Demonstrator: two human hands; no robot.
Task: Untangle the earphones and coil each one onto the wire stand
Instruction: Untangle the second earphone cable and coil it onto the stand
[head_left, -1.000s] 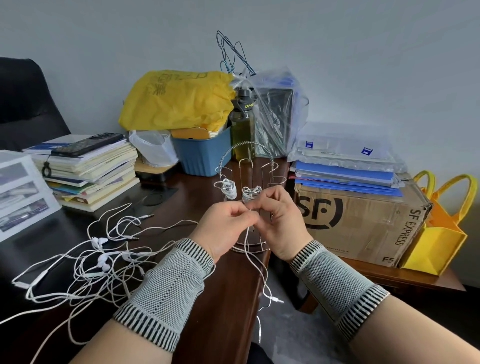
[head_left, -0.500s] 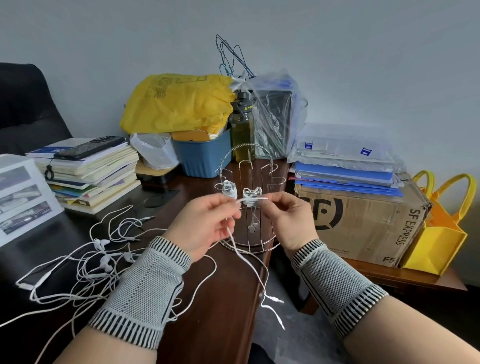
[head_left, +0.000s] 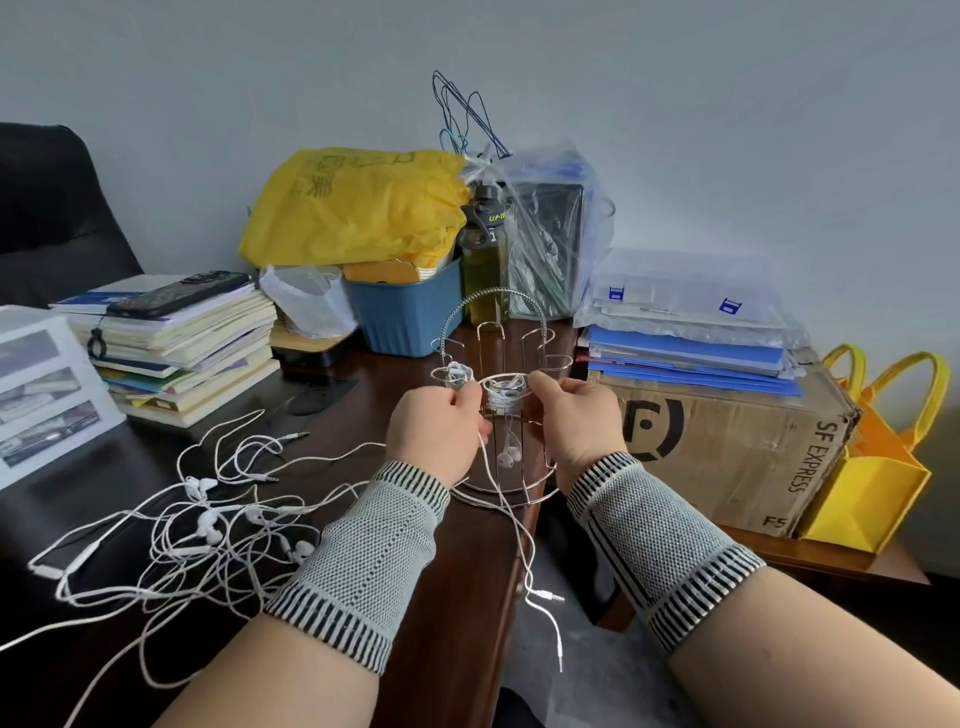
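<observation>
We pinch the white cable between the curled fingers of our left hand (head_left: 436, 431), which sits just left of the coil (head_left: 503, 393) now forming on the front arm of the wire stand (head_left: 498, 332). Our right hand (head_left: 574, 421) curls at the coil's right side and appears to steady the wound turns, though the fingertips are partly hidden behind the wire. Half a second ago the hands were spread with a taut length stretched between them; they have now closed in on the arm, so one more turn has gone onto the coil. The earbuds (head_left: 508, 453) hang inside the stand below it, and the remaining cable drops over the desk (head_left: 332, 405) edge to the jack plug (head_left: 551, 595). A finished coil (head_left: 457, 372) occupies the adjacent arm to the left. The tangled earphones (head_left: 208, 525) lie well apart on the left of the desk. We judge this as the second earphone, with several sets outstanding.
</observation>
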